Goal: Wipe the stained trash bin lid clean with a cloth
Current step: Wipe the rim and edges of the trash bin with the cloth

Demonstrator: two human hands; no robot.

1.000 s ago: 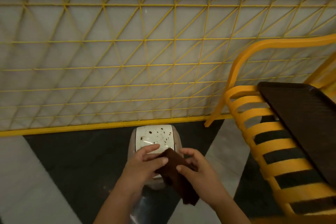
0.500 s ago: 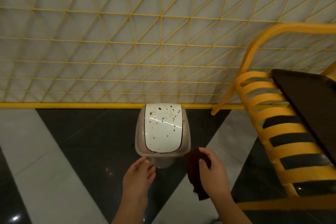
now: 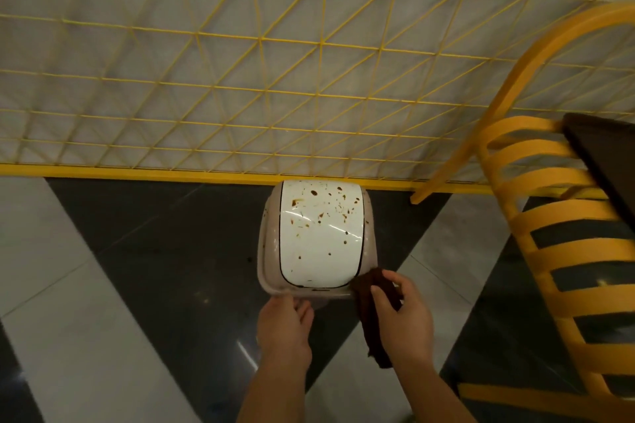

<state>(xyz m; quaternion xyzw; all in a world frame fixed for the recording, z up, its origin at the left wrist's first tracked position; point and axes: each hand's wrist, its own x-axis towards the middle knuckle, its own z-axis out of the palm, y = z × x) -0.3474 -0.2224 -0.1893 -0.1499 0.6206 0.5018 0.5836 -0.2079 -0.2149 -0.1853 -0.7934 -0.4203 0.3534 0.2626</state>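
Here the left hand (image 3: 284, 330), fingers together and empty, touches the near rim of the trash bin (image 3: 266, 271), seemingly steadying it. The white lid (image 3: 321, 244) is speckled brown, wiping apparently not begun. The right hand (image 3: 403, 319) pinches the dark cloth (image 3: 369, 299) at the lid's near-right corner; next, press and sweep across.

We've got a glossy floor (image 3: 144, 285) here, big black and pale grey triangle tiles catching small glints of light. Behind it runs a pale wall (image 3: 103, 3) fronted by a yellow wire lattice panel (image 3: 261, 86). Off to our right sits a yellow slatted chair (image 3: 567, 244) with a dark brown cushion (image 3: 608, 154).
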